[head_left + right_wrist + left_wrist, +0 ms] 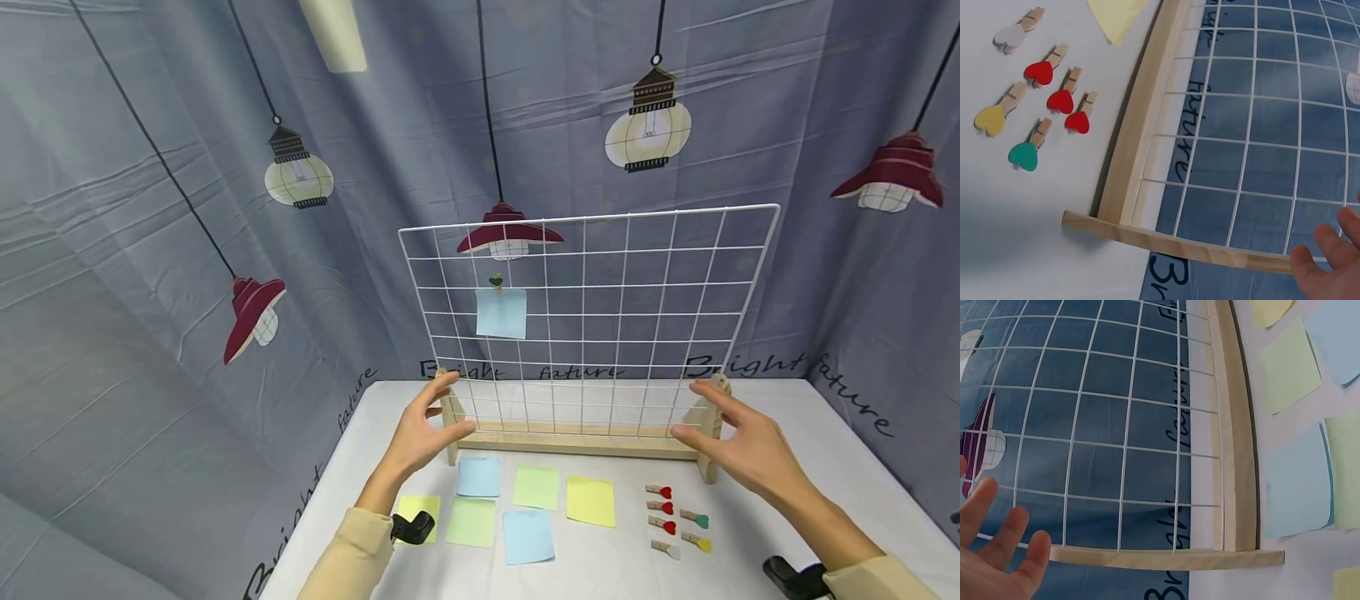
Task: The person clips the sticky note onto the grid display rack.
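Observation:
A white wire grid (588, 218) stands upright in a wooden base (577, 443). My left hand (420, 429) is at the grid's lower left end by the wooden support, thumb and fingers spread apart. At the opposite end, my right hand (753, 446) is beside the right support (708, 467), its thumb apart from the fingers. Whether either hand touches the stand cannot be told. High on the grid's left part hangs a blue sticky note (501, 317), held by a clothespin with a dark green heart (496, 282).
Blue, green and yellow sticky notes (528, 537) lie on the white table (600, 575) before the stand. To their right are several small wooden clothespins with red, teal, yellow and white hearts (667, 527). A lamp-printed curtain (420, 125) hangs behind.

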A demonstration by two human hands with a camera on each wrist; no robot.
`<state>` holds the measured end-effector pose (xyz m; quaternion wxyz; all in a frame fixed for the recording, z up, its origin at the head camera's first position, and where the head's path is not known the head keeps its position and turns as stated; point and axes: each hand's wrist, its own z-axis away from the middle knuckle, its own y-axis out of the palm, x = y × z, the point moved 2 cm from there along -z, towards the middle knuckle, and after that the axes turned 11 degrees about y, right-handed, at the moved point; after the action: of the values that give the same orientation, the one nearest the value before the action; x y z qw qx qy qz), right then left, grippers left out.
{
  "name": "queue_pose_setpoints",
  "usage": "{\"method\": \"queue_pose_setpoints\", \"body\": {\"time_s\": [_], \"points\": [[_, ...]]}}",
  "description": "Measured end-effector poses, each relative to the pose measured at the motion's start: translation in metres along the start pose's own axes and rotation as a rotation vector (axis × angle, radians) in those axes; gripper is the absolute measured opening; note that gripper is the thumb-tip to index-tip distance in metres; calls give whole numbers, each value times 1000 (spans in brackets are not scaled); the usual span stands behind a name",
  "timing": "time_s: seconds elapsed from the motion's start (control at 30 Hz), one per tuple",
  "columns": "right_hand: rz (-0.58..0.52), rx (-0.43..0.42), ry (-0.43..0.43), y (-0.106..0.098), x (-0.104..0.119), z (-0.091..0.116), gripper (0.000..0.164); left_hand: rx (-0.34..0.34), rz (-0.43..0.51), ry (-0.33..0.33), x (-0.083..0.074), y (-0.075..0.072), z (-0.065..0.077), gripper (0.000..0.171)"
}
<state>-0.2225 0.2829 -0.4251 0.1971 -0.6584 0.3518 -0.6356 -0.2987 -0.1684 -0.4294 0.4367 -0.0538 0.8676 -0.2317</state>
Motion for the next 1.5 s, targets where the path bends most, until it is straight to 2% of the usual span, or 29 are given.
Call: {"method": "queue_pose_setpoints", "body": {"time_s": [0.27,0.57,0.77,1.07,1.23,1.4,1.5], "points": [[-9,10,26,2,-5,1,90,-31,-10,-2,8,-4,11,70],[5,28,49,1,-10,3,88,-67,17,-61,24,-8,32,68],[2,23,33,3,-13,4,86,-79,28,-99,32,-7,45,68],[-3,45,55,8,-15,6,86,-105,14,-176,54,-4,74,59],[3,38,45,10,-16,7,86,-122,20,-229,64,-7,89,58],[0,5,14,10,-14,7,85,-142,14,-298,74,-12,101,56],[3,13,25,10,-14,6,87,-154,-7,-328,80,-15,106,56]]}}
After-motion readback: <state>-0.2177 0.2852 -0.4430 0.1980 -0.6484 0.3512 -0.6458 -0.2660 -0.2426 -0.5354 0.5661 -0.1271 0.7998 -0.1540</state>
